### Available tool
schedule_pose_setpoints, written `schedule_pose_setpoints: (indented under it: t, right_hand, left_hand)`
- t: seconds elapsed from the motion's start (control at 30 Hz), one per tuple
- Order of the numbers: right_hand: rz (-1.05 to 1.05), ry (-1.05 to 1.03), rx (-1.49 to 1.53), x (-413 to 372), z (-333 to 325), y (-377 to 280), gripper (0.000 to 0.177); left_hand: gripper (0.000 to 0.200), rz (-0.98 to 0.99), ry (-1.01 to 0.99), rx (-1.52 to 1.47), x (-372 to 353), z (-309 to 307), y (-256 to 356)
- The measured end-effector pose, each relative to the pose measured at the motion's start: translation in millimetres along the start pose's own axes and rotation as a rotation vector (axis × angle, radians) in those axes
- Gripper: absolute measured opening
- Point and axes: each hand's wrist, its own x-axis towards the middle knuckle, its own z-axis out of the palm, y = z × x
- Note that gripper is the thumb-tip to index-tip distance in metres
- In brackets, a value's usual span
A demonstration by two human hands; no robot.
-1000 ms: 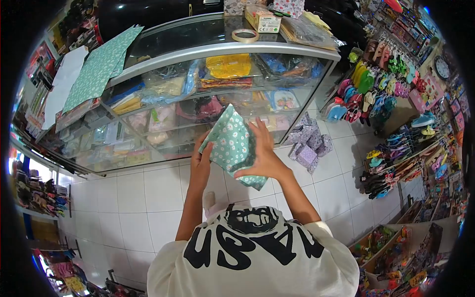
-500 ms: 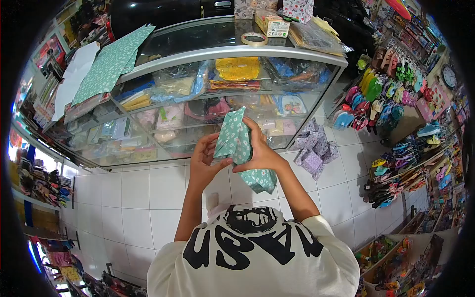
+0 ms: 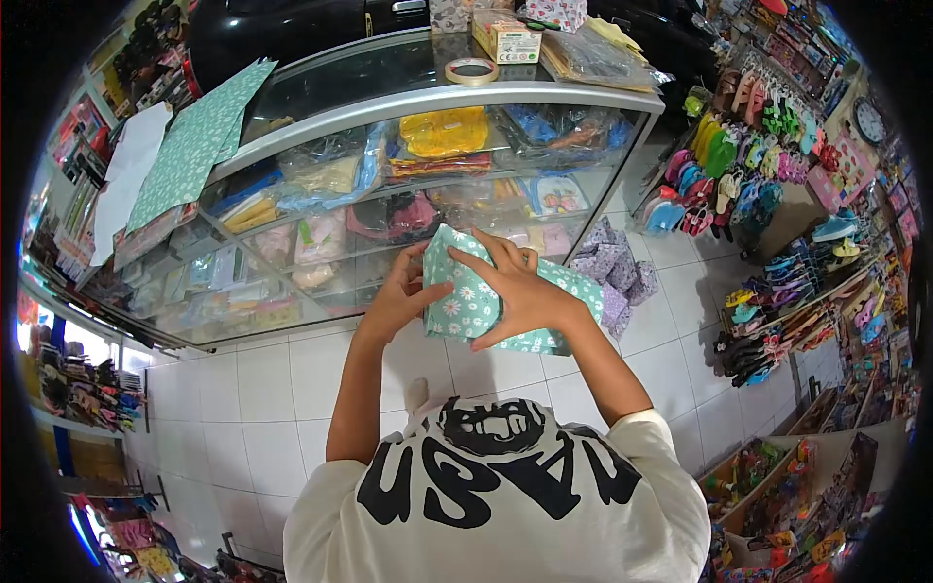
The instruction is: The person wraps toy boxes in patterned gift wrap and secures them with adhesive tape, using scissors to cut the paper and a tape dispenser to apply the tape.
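Observation:
Green floral paper [image 3: 462, 303], folded into a long shape with white daisies on it, is held up in front of the glass display case. My left hand [image 3: 397, 297] grips its left edge, thumb on the near face. Across the middle of the paper lies my right hand [image 3: 520, 296], its fingers over the top edge and its thumb low on the face. The paper's far end reaches right, beyond my right wrist.
On the glass case [image 3: 389, 102] are a tape roll [image 3: 471, 71], a small box [image 3: 515, 42], plastic packets and green floral sheets [image 3: 190, 146]. Purple floral pieces [image 3: 617, 277] lie on the floor. Sandal racks [image 3: 768, 146] stand at the right.
The green paper has turned from upright and narrow to a broad face with its far end pointing right. My right hand has moved over its face. The view has shifted slightly.

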Motion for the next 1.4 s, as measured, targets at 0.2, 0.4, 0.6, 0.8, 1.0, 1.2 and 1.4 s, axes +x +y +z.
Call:
schedule_pose_setpoints:
  t: [0.2,0.4,0.6,0.8,1.0,1.2,1.4]
  right_hand:
    - [0.033,-0.073,-0.048,-9.5,-13.1,-4.3,0.117]
    - [-0.026,0.114,-0.030,-21.9,-14.0,-4.0,0.122]
    - [0.150,0.377,0.553,-44.8,40.4,69.2,0.101]
    - [0.273,0.267,0.902,-30.9,85.4,70.4,0.077]
    - [0.462,0.296,1.199,17.2,130.9,78.8,0.067]
    - [0.293,0.581,1.616,50.2,173.7,108.1,0.054]
    - [0.143,0.500,1.731,34.4,95.4,111.7,0.035]
  left_hand:
    - [0.078,0.144,-0.026,0.178,4.2,-0.9,-8.2]
    - [0.083,0.410,0.041,0.338,-2.3,5.6,-13.7]
    - [0.086,0.502,0.160,0.696,-36.9,9.0,10.9]
    - [0.088,0.501,0.245,1.191,-47.1,-2.9,-1.9]
    - [0.090,0.599,0.231,0.945,-62.1,-25.0,3.8]
    - [0.090,0.712,0.288,0.890,-80.5,-71.6,-7.1]
    - [0.084,0.720,0.346,0.892,-75.0,-119.3,-16.0]
